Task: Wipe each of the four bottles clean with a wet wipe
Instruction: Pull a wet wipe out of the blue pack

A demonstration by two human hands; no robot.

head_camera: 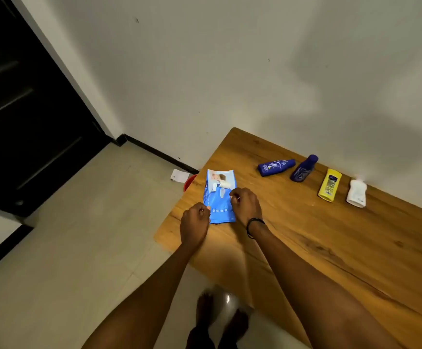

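A blue wet-wipe pack [218, 195] lies near the left corner of the wooden table [330, 243]. My left hand [194, 222] pinches the pack's lower left edge. My right hand [246, 204] has its fingers closed on the pack's right side, by the flap. Lying in a row by the wall are two dark blue bottles [275, 167] [303, 168], a yellow bottle [329, 185] and a white bottle [356, 193]. Both hands are well left of the bottles.
A red container [189, 182] peeks out below the table's left edge. A white paper [179, 175] lies on the tiled floor by the wall. A dark door [23, 102] stands at the left. My bare feet [220, 316] are beside the table's near edge.
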